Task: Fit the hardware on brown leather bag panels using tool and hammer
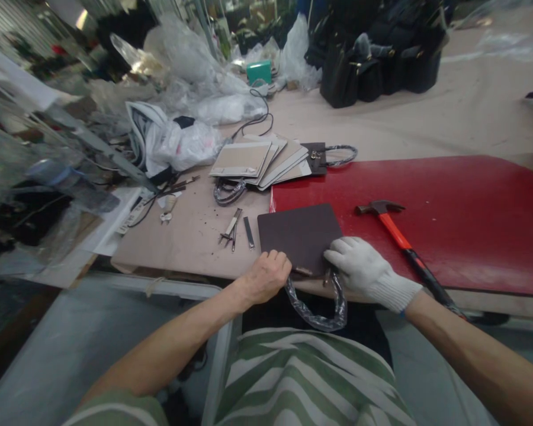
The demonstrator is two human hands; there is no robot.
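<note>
Nearest, the plastic-wrapped handle loops out; the bare left hand curls by its left end, the gloved right hand by its right, can't tell if either's clamped; and the dark panel stretches beyond, between them.

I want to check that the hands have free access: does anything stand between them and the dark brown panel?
Nothing visible: the left hand and the gloved right hand are at the near part of the panel. The hammer lies to the right on the red sheet, apart from the panel.
</note>
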